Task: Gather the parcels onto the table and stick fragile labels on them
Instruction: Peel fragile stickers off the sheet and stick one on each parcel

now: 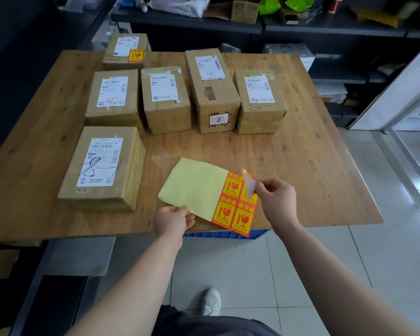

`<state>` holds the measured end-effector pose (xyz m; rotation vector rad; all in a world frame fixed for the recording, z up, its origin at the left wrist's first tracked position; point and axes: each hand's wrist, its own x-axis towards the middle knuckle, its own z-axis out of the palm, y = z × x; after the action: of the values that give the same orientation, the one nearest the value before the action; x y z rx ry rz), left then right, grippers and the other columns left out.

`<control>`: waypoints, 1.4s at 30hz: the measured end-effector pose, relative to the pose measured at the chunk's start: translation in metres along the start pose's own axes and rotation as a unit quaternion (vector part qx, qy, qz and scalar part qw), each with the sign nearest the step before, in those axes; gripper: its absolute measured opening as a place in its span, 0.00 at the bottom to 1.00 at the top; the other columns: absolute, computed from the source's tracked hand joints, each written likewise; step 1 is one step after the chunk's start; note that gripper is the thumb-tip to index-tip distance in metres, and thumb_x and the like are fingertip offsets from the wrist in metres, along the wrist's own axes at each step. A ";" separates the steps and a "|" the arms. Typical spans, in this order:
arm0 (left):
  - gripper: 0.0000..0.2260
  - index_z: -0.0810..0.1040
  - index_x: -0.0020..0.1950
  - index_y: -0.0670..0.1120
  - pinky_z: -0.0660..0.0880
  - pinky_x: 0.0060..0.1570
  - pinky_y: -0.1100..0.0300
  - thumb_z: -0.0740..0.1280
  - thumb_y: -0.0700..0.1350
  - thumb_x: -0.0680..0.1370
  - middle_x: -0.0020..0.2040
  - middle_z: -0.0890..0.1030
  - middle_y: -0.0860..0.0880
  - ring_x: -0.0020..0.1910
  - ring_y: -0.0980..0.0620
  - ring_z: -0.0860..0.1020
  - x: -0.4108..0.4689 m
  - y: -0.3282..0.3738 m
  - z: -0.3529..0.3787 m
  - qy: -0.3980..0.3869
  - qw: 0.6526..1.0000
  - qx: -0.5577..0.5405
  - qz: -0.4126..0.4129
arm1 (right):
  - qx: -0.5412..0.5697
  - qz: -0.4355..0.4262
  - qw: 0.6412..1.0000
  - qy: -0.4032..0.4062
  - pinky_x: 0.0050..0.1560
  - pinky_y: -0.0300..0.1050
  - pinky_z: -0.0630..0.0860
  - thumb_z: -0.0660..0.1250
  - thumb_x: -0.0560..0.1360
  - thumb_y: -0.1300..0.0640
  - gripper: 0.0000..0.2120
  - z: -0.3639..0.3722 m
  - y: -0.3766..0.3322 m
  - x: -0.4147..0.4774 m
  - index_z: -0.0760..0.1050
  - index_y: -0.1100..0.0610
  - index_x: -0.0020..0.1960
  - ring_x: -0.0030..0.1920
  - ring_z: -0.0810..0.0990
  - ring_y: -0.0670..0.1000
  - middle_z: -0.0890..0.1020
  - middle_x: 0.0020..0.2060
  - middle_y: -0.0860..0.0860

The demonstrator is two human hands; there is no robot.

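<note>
On the table: six parcels sit in rows; only the far-left parcel carries a fragile label.
Sticker sheet: held over the near edge, four stickers at its right end.
Left hand: pinches the sheet's bare corner.
Right hand: pinches one corner sticker, half peeled up.

The table is wood with visible grain and a dull satin finish, and the parcels on it are matt brown cardboard bound with shiny clear tape and bearing white paper slips. At lower centre the sheet is smooth pale-yellow backing paper with a slight sheen, its fragile labels slick red-and-yellow paper, the peeled label pale underneath. The floor at lower right is glossy tile.
</note>
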<state>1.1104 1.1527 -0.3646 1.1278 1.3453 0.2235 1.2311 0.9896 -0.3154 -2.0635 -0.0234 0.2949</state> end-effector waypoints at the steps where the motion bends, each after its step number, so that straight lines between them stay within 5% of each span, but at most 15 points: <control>1: 0.06 0.77 0.44 0.40 0.82 0.40 0.51 0.68 0.43 0.77 0.40 0.83 0.42 0.35 0.47 0.83 -0.001 0.001 0.000 -0.002 0.999 0.037 0.007 | -0.006 -0.016 1.000 0.001 0.33 0.36 0.70 0.66 0.76 0.57 0.06 -0.001 -0.001 0.000 0.80 0.57 0.43 0.35 0.78 0.44 0.82 0.36 0.48; 6: 0.23 0.78 0.38 0.40 0.82 0.36 0.55 0.58 0.57 0.80 0.32 0.83 0.46 0.31 0.47 0.83 -0.018 0.017 -0.002 -0.071 0.942 0.316 0.085 | -0.065 -0.101 0.993 -0.010 0.38 0.38 0.76 0.69 0.74 0.55 0.04 0.002 -0.003 -0.003 0.81 0.54 0.43 0.39 0.80 0.44 0.82 0.37 0.45; 12: 0.17 0.80 0.45 0.40 0.80 0.36 0.56 0.69 0.55 0.75 0.40 0.85 0.45 0.38 0.47 0.84 -0.033 0.045 0.013 -0.174 0.977 0.073 0.099 | -0.150 -0.251 0.955 -0.050 0.37 0.37 0.75 0.70 0.72 0.56 0.03 0.020 -0.005 -0.022 0.80 0.53 0.40 0.37 0.77 0.43 0.80 0.37 0.44; 18: 0.05 0.80 0.45 0.39 0.79 0.32 0.60 0.71 0.41 0.75 0.40 0.84 0.42 0.35 0.49 0.84 -0.033 0.051 0.000 -0.150 0.984 0.023 0.098 | -0.165 -0.347 0.917 -0.105 0.34 0.35 0.73 0.71 0.70 0.58 0.01 0.038 -0.008 -0.037 0.81 0.54 0.39 0.34 0.75 0.41 0.77 0.36 0.42; 25: 0.04 0.80 0.47 0.43 0.80 0.34 0.60 0.68 0.43 0.77 0.42 0.84 0.47 0.37 0.53 0.84 -0.026 0.055 -0.031 -0.126 0.977 0.076 0.157 | -0.092 -0.203 0.970 -0.099 0.38 0.31 0.74 0.71 0.73 0.52 0.06 0.051 -0.028 -0.036 0.77 0.50 0.49 0.41 0.78 0.41 0.80 0.40 0.42; 36: 0.03 0.80 0.47 0.45 0.77 0.35 0.61 0.68 0.43 0.77 0.41 0.83 0.49 0.38 0.53 0.82 0.003 0.089 -0.107 -0.128 0.960 0.113 0.220 | -0.033 -0.099 0.980 -0.170 0.32 0.31 0.70 0.68 0.76 0.55 0.07 0.119 -0.080 -0.058 0.81 0.56 0.42 0.31 0.75 0.40 0.80 0.33 0.46; 42: 0.02 0.80 0.43 0.51 0.80 0.47 0.51 0.71 0.44 0.75 0.43 0.82 0.52 0.45 0.52 0.80 0.039 0.117 -0.161 -0.117 0.947 0.162 0.253 | 0.020 -0.017 0.981 -0.192 0.40 0.44 0.75 0.67 0.76 0.54 0.10 0.170 -0.116 -0.076 0.82 0.58 0.41 0.34 0.76 0.46 0.82 0.34 0.53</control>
<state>1.0393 1.3196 -0.2746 1.7164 0.8799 0.2345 1.1325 1.1818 -0.2783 -1.9367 -0.2845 0.6624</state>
